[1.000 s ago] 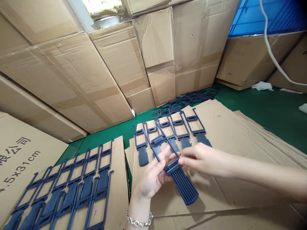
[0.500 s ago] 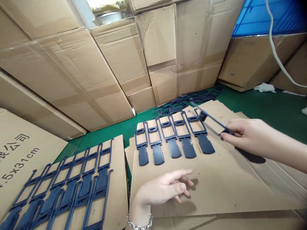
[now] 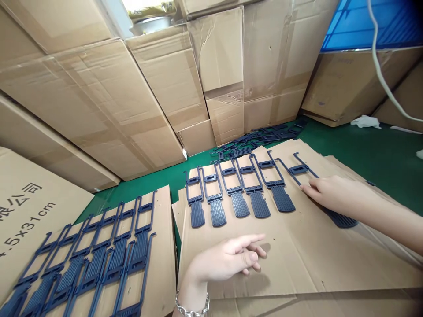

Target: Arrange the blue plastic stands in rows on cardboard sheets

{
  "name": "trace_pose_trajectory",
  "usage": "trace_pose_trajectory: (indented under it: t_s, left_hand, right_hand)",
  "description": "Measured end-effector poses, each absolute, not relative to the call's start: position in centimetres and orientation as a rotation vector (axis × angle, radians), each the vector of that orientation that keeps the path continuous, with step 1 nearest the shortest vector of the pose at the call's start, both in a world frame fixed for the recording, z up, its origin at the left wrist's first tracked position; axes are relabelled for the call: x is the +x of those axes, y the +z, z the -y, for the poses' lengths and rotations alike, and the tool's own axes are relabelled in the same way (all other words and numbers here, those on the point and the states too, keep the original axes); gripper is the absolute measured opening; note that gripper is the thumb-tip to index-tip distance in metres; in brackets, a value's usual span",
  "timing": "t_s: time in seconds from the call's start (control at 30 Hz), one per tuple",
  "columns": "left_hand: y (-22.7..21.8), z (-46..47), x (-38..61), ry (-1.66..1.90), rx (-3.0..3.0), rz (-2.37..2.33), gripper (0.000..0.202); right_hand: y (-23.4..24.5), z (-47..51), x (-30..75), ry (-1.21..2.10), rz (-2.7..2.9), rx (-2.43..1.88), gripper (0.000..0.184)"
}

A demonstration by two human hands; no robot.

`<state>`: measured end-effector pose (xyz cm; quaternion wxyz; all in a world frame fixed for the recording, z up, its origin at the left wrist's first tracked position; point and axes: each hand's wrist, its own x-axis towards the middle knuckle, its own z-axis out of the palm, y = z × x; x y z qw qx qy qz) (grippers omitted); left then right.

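Note:
My right hand (image 3: 333, 193) lies on a dark blue plastic part (image 3: 299, 169) at the right end of a row of several like parts (image 3: 238, 189) on a flat cardboard sheet (image 3: 291, 259). Its fingers rest flat on the part's frame; the ribbed end (image 3: 342, 220) shows under my wrist. My left hand (image 3: 228, 262), with a bracelet at the wrist, hovers loosely curled over the sheet's front, holding nothing.
Another cardboard sheet (image 3: 163, 246) at the left carries several overlapping blue parts (image 3: 99, 259). A loose heap of blue parts (image 3: 257, 136) lies on the green floor (image 3: 370, 149) behind. Stacked cartons (image 3: 132, 88) wall the back. A white cable (image 3: 380, 66) hangs at right.
My right hand carried the blue part away from my left hand to the right and laid it down at the end of the row. My left hand let go and stayed low.

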<state>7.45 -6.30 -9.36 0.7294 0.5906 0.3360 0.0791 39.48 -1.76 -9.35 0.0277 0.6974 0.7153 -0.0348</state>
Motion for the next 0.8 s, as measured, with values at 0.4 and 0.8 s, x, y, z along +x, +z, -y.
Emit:
trace_pose_trajectory:
  t_s: [0.4, 0.8]
  left_hand:
    - [-9.5, 6.2, 7.6, 0.158, 1.357, -0.770, 0.057]
    - [-6.4, 13.3, 9.2, 0.122, 1.701, -0.906, 0.052]
  right_hand:
    - [-8.7, -1.2, 37.8, -0.164, -2.145, 2.243, 0.039]
    - [-5.3, 5.6, 40.9, -0.456, -2.422, 2.277, 0.044]
